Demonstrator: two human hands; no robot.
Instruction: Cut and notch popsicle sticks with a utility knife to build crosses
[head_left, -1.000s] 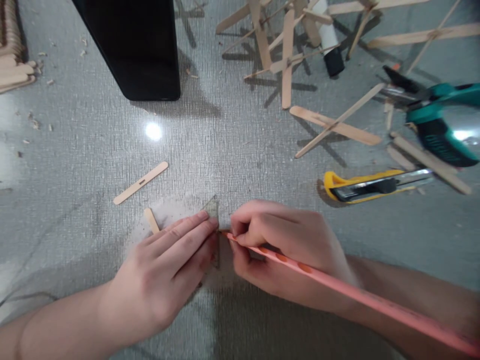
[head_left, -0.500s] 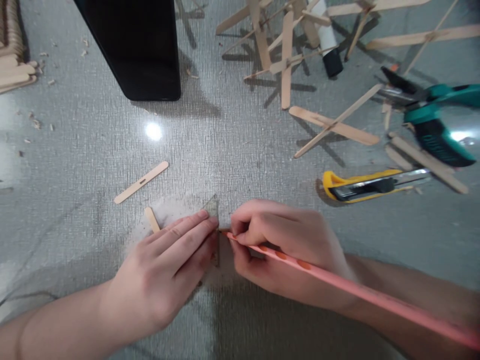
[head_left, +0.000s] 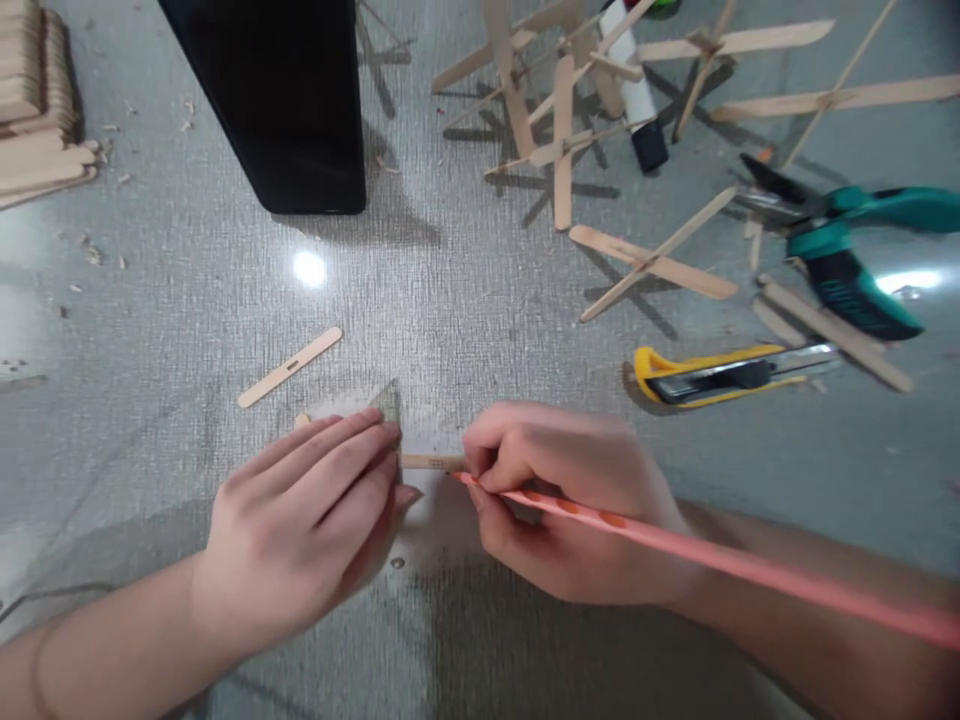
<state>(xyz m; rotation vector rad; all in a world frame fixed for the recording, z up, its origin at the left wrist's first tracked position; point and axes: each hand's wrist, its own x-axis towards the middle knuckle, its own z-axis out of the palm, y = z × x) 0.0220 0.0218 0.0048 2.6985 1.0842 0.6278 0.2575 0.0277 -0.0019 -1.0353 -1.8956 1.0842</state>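
My right hand (head_left: pixel 570 500) is closed round a pink pencil (head_left: pixel 697 560), its tip at the lower edge of a wooden craft stick (head_left: pixel 420 461). Small dark marks show on the middle of that stick; my right fingertips cover its right end. My left hand (head_left: pixel 300 510) holds a translucent set square (head_left: pixel 388 405) between closed fingers and thumb, its upright edge across the stick. Most of the set square is hidden under the fingers. Above my left hand lies another craft stick (head_left: pixel 291 367) with a small slot in its middle.
A black phone-like object (head_left: pixel 300 110) stands at the back, beside crossed stick pieces (head_left: pixel 562 150). To the right lie a yellow utility knife (head_left: pixel 720 375), green-handled pliers (head_left: pixel 832 240) and loose sticks (head_left: pixel 836 330). Stacked craft sticks (head_left: pixel 37 80) sit at far left, with wood shavings nearby.
My left hand has slid left with the set square, uncovering more of the marked stick. The pencil tip has shifted slightly right and down, away from the set square's edge.
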